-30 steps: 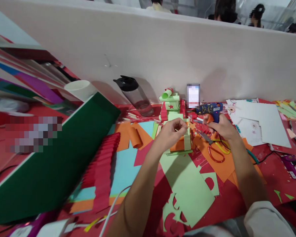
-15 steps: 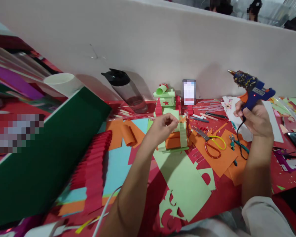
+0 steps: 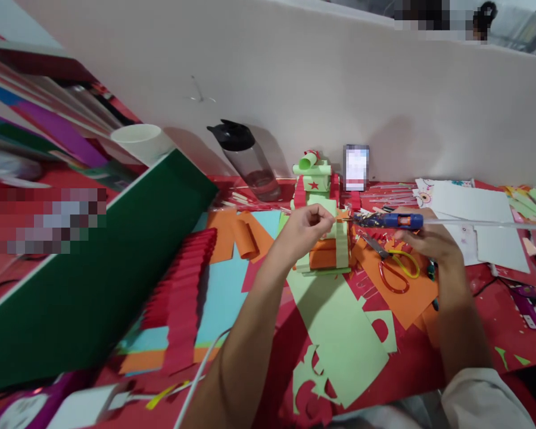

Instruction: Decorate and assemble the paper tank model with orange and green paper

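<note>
At far left a green board [image 3: 93,280] slanted across the red table [image 3: 290,348]; at centre, the left hand [image 3: 310,229] pinched thumb against finger, seemingly gripping a small orange star [image 3: 343,215] by its edge, probably sparing fingertips the heat. The green paper model [image 3: 330,262] sat just beneath. And there, the glue gun [image 3: 395,221], nozzle at the star, right hand [image 3: 431,239] closed round its handle, levelled presumably for aim!

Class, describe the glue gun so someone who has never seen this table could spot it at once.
Under the white wall, find the lit phone standing at the back of the red table. Below it and to the right, the right hand holds the glue gun, pointing left. Unlike the scissors lying below, it is blue, with a clear stick extending behind.
</note>
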The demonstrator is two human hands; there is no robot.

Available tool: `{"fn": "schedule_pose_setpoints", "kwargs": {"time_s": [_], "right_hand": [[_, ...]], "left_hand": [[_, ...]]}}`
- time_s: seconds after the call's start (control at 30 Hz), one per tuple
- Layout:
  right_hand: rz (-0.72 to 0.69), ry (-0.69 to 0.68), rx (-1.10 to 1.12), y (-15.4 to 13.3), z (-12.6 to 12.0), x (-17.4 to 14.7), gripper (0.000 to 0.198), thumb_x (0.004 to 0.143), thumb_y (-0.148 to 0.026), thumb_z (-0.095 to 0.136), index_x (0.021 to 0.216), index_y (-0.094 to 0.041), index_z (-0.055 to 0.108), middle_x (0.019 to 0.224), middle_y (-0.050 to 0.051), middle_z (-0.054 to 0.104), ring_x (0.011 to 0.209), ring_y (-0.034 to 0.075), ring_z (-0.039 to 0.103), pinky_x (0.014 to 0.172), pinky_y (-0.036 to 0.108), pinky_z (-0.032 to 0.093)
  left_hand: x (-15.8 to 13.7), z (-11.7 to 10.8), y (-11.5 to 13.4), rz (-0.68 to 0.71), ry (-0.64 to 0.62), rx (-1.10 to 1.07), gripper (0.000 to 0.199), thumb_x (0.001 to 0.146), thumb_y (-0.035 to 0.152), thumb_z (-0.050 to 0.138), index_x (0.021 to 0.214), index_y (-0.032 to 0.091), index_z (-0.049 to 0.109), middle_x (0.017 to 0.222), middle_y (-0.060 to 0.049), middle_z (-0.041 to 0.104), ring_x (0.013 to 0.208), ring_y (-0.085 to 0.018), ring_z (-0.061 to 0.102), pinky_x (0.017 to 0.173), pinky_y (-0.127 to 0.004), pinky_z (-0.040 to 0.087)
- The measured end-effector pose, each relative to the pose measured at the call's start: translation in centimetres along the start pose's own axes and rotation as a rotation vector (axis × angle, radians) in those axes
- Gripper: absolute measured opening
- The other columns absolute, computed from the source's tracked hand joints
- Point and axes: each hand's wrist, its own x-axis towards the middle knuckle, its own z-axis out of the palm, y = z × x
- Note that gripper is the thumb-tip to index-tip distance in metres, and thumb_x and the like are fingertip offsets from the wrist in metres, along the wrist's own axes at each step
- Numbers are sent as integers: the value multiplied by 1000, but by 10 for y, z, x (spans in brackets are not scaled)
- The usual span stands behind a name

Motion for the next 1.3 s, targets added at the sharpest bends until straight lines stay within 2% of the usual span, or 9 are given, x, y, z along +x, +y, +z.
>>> {"fn": "schedule_pose_setpoints", "kwargs": {"time_s": [0.13, 0.23, 0.3, 0.53, 0.8, 0.97, 1.1, 1.3], "right_hand": [[-121, 55, -76, -16, 5, 7, 37, 93, -56, 65, 77, -23, 63, 72, 4, 66, 66, 22, 59, 60, 32, 44], [-225, 124, -121, -16, 6, 8, 32, 95, -54, 65, 83, -24, 65, 77, 6, 68, 67, 23, 60, 62, 34, 43], [-272, 121, -146, -14, 6, 7, 27, 96, -51, 66, 87, -25, 66, 80, 8, 68, 70, 24, 60, 63, 35, 43], [-315, 117, -208, -11, 6, 6, 27, 99, -52, 63, 91, -27, 68, 85, 10, 66, 76, 27, 59, 65, 38, 42], [-396, 155, -251, -13, 6, 7, 30, 102, -48, 61, 86, -22, 63, 78, 7, 62, 71, 22, 55, 61, 33, 38], [-386, 185, -326, -13, 10, 8, 38, 105, -52, 54, 81, -22, 58, 76, 5, 61, 66, 19, 54, 58, 32, 34], [-379, 199, -304, -13, 10, 7, 40, 103, -55, 55, 79, -23, 56, 73, 5, 59, 64, 20, 52, 56, 33, 33], [-295, 143, -263, -18, 6, 7, 38, 100, -57, 59, 78, -26, 54, 73, 6, 60, 66, 23, 54, 57, 38, 37]], "left_hand": [[-2, 3, 3, 25, -6, 10, 15, 70, 32, 66, 74, 19, 61, 61, 3, 54, 56, -11, 47, 54, -24, 36], [-5, 3, 6, 61, -8, 25, 14, 72, 32, 66, 72, 19, 60, 63, 3, 55, 57, -12, 48, 54, -25, 37], [-7, 3, 8, 71, -11, 24, 14, 74, 32, 65, 72, 20, 58, 63, 3, 54, 56, -11, 47, 54, -25, 36], [-10, 4, 12, 91, -30, 50, 12, 75, 30, 64, 72, 20, 57, 63, 3, 52, 57, -12, 47, 54, -25, 36], [-12, 4, 14, 108, -47, 76, 13, 79, 31, 64, 74, 20, 58, 65, 3, 54, 58, -12, 46, 55, -25, 37], [-12, 4, 15, 111, -45, 85, 15, 80, 32, 65, 74, 20, 58, 64, 3, 53, 57, -12, 46, 55, -25, 37], [-13, 4, 16, 113, -58, 84, 13, 80, 31, 65, 75, 20, 59, 66, 2, 54, 59, -12, 48, 56, -25, 38], [-14, 5, 16, 132, -67, 90, 12, 80, 30, 65, 75, 20, 59, 68, 2, 56, 61, -13, 50, 57, -26, 39]]}}
